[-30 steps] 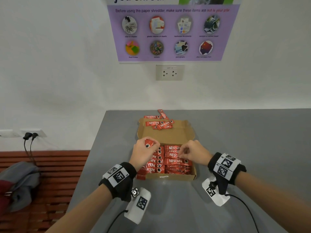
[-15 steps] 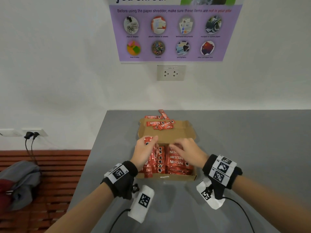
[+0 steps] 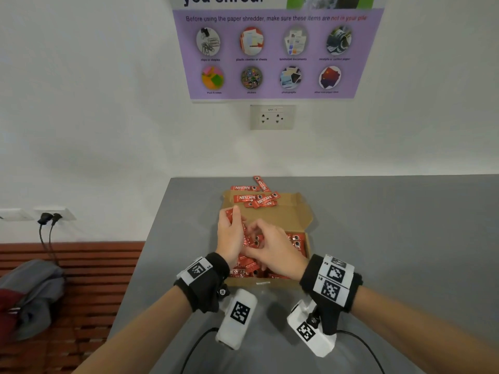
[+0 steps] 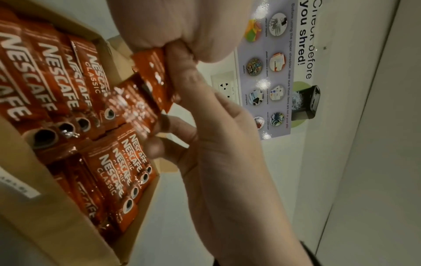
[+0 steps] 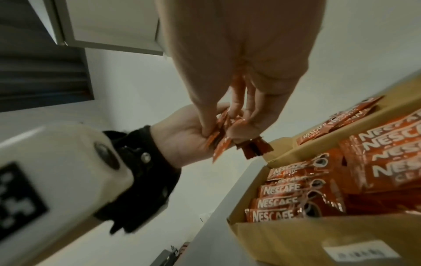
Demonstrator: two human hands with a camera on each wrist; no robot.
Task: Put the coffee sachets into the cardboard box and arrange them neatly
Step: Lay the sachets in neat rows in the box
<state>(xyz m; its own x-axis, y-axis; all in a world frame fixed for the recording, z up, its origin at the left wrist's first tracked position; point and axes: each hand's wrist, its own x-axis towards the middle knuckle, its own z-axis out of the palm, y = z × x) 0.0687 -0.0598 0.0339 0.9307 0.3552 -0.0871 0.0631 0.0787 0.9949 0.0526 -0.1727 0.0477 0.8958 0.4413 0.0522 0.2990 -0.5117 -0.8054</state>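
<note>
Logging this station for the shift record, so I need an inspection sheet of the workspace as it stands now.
Surface: grey table.
Job's things: open box with rows of sachets; loose sachets on its flap and beyond.
Clutter: nothing seen.
Hands: left hand holds a bunch of sachets; right hand pinches them too.
Cables: wrist leads; two plugs in wall socket.
Surroundings: shredder poster, bench, bundled clothing.

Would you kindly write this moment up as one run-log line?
left hand: holds sachet bundle | right hand: pinching same bundle | cardboard box: partly filled | loose sachets: on flap, waiting
</note>
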